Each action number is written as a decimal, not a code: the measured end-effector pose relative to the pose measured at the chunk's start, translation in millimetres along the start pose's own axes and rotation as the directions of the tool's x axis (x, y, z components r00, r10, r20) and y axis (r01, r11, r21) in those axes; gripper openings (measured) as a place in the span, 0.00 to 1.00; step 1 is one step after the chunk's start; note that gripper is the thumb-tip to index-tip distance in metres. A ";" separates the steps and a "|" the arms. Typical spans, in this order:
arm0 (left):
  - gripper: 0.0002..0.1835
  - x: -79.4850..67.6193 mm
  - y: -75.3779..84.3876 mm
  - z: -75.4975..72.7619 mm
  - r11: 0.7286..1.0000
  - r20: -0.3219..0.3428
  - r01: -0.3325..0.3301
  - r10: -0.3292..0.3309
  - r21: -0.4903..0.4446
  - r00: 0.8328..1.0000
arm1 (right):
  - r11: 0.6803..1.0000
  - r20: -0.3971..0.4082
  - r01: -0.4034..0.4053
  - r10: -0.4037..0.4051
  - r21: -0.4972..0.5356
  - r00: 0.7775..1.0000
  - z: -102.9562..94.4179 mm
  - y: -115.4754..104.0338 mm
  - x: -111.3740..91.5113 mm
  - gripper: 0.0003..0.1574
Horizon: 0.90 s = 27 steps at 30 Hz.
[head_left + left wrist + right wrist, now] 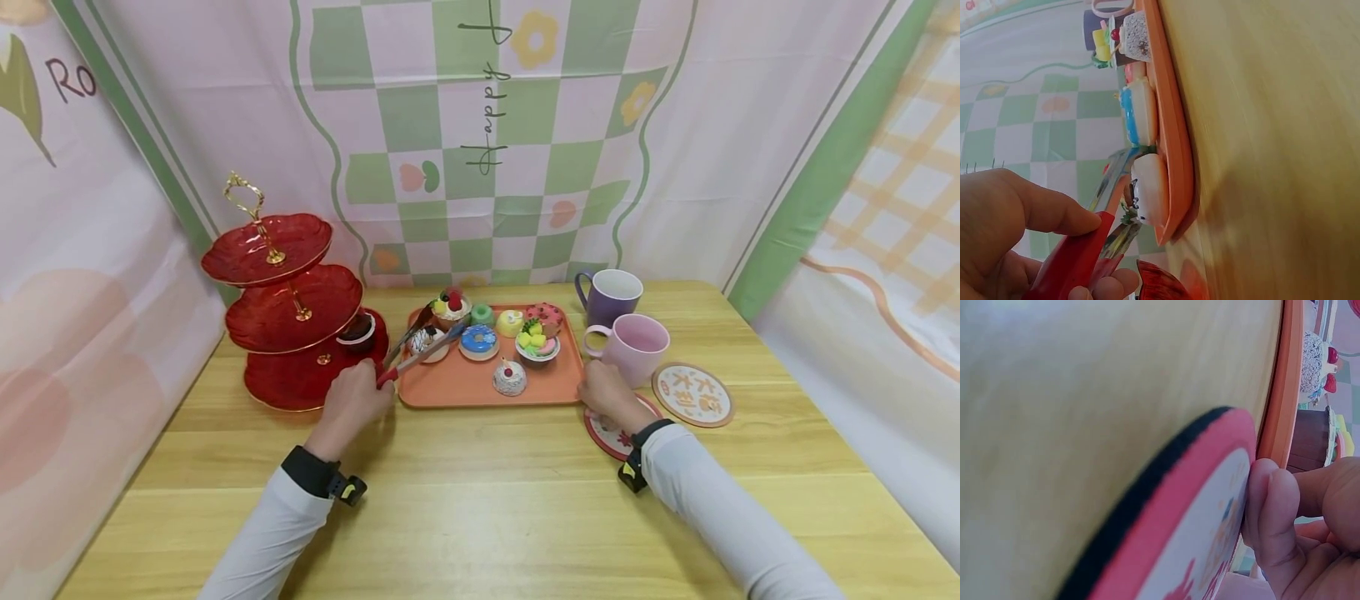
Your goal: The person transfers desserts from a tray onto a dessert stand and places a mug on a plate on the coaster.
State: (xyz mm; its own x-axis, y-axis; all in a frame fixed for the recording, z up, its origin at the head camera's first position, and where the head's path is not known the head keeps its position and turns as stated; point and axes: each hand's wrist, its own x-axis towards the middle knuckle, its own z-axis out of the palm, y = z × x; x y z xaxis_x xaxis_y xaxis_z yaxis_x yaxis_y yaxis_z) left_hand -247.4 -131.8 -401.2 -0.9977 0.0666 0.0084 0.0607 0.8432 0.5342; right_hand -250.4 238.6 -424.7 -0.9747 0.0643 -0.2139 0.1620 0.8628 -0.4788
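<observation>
In the head view my left hand (358, 402) grips red-handled tongs (1079, 256) at the left end of an orange tray (450, 392). The tongs' two metal arms are spread either side of a white doughnut with dark drizzle (1149, 189); whether they touch it, I cannot tell. My right hand (609, 392) pinches the tray's right front corner with curled fingers (1279, 506), above a red-rimmed coaster (1179, 525). Also on the tray are a blue doughnut (478, 339), a white speckled cake (510, 379), a fruit cupcake (537, 343) and several other sweets.
A red three-tier stand (292, 312) rises on the left, with a chocolate cupcake (357, 333) on its lowest tier. Right of the tray stand a purple mug (606, 302) and a pink mug (637, 346). A second coaster (693, 395) lies beside them. Patterned curtain hangs behind.
</observation>
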 end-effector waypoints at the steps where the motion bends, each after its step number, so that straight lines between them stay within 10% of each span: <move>1: 0.11 0.2 0.1 -0.1 1.000 0.000 -0.002 0.002 -0.001 1.000 | 1.000 -0.001 0.002 -0.002 -0.001 1.000 -0.1 -0.3 -0.3 0.06; 14: 0.10 -0.9 0.6 -1.3 0.997 -0.070 -0.052 0.055 0.050 0.996 | 0.976 -0.078 0.138 -0.153 -0.165 0.985 0.3 2.1 2.4 0.06; 27: 0.10 -4.9 -0.8 -5.8 0.997 -0.105 -0.061 0.066 0.052 0.992 | 0.986 -0.063 0.112 -0.121 -0.123 0.991 0.6 2.2 1.6 0.06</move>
State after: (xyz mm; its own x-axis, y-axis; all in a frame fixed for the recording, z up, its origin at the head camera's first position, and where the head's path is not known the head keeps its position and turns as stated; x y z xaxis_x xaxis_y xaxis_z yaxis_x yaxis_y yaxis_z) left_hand -242.8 -135.8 -396.8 -0.9890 0.0657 0.1328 0.1229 0.8642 0.4879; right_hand -251.5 240.2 -426.6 -0.9949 -0.0090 -0.1007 0.0313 0.9197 -0.3914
